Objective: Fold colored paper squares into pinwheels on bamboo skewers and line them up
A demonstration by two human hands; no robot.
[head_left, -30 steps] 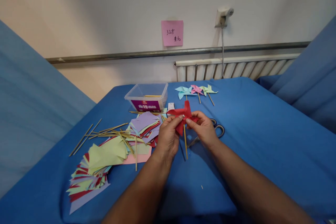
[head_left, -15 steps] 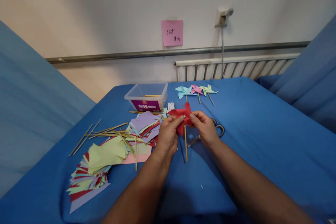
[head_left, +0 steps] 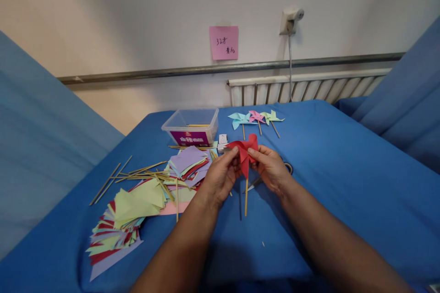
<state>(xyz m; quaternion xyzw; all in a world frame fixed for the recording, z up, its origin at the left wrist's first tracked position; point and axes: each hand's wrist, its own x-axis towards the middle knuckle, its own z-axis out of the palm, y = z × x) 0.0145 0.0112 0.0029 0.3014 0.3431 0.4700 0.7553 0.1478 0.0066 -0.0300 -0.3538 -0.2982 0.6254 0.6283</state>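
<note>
While its wooden stick hangs nearly upright, tip down toward the blue table (head_left: pixel 337 178), the red pinwheel (head_left: pixel 244 152) is pinched above it by the left hand (head_left: pixel 220 176) and right hand (head_left: pixel 271 167); its folded vanes are curled.

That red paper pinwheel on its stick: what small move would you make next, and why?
Probably lay the red paper pinwheel beside the three finished paper pinwheels. Both hands pinch it, and its blades look folded and joined to its wooden stick.
</note>
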